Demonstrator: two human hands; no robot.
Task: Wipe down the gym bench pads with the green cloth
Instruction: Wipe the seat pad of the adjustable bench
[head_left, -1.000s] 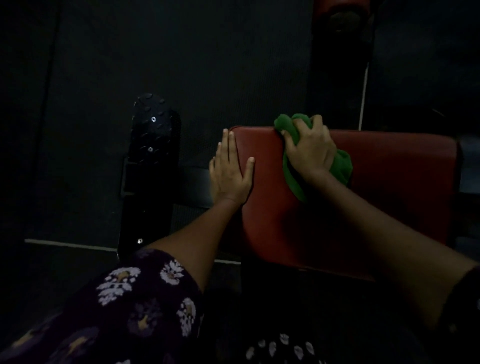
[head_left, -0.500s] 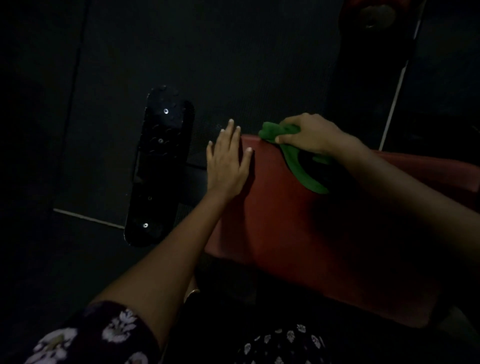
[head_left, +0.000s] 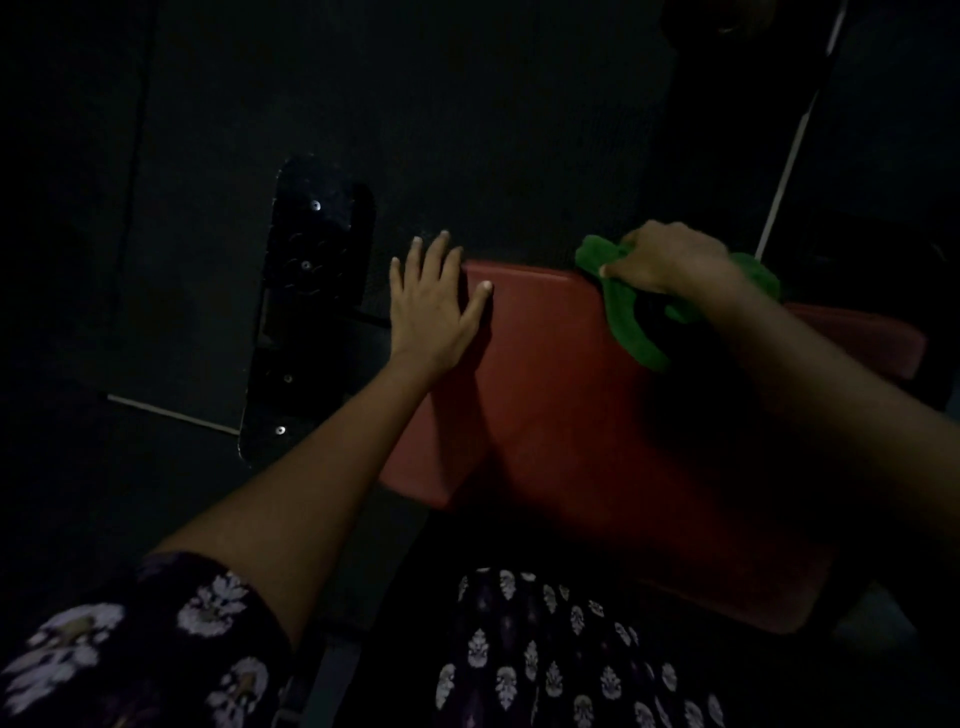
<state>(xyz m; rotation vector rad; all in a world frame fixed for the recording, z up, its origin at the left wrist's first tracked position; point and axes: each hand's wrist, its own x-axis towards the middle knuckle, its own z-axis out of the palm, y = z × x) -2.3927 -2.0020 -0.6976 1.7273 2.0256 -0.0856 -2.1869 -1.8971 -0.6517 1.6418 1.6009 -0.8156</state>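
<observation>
Wiping along the far edge of the red bench pad, the person is clutching the bunched green cloth in the right hand, up at about one o'clock in the view, with a loose tail of cloth trailing down onto the pad. The left hand is lying flat with fingers straight, bracing the pad's corner at eleven o'clock. To do this well, the person is probably needing to spread the cloth flatter, keep even pressure, and work in overlapping strokes toward six o'clock, covering the shadowed near half.
</observation>
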